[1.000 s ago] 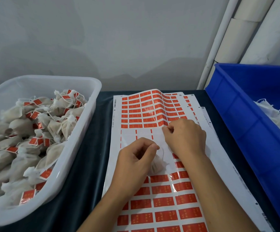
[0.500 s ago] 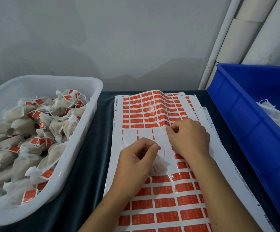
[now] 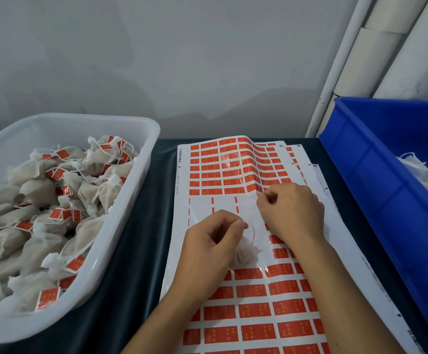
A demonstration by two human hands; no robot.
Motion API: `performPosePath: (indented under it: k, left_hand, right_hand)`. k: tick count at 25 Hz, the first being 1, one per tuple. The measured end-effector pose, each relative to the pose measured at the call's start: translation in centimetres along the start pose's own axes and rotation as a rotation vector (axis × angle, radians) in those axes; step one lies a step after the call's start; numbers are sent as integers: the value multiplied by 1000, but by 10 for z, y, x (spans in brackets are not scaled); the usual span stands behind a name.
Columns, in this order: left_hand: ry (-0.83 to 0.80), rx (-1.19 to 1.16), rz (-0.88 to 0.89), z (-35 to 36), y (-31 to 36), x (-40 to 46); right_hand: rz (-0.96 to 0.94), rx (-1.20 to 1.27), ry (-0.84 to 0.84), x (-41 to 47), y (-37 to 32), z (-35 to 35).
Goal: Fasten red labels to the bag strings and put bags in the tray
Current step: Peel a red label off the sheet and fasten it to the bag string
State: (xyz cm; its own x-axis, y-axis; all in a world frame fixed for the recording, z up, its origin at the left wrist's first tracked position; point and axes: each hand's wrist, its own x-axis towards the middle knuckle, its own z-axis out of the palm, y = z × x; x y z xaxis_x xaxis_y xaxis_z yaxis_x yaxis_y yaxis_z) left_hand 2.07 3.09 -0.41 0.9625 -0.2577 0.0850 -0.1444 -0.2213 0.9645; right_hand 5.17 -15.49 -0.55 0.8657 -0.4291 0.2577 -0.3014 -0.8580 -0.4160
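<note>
Fingers of the left hand (image 3: 211, 241) are curled, thumb and forefinger pinching the thin white string (image 3: 252, 232) of one small off-white mesh bag (image 3: 244, 254), which lies on the top sheet of red rectangular labels (image 3: 233, 169) just under that hand. Fingers of the right hand (image 3: 290, 210) are bent too, their tips pinched together at the edge of a label row; whether a label sits between them I cannot tell. Two hands, one loose bag, and at least three stacked label sheets show on the dark tabletop (image 3: 144, 238). One translucent white plastic tray (image 3: 121, 226) at left holds dozens of filled bags with red labels on their strings. One blue plastic crate (image 3: 376, 190) at right holds white bags, only partly in view.
</note>
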Motion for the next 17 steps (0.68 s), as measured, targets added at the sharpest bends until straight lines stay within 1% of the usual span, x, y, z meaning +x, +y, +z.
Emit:
performPosePath:
  k: [6,8,10,13,17]
  left_hand:
    - [0,-13,-6,0,0,-1]
    - [2,-14,-1,1,0,0]
    - [6,-8,0,1,-1,0]
    - [7,8,-3,2,-2,0]
    - [8,5,0,2,-1,0]
  right_hand:
    - [-3,163,-70,8,19,-4]
    - [-9,179,-70,7,21,-3]
    - [-16,127,-46,3,17,0]
    - [-30,-22,0,-1,5,1]
    - [-60,-140,-28,0,-4,-2]
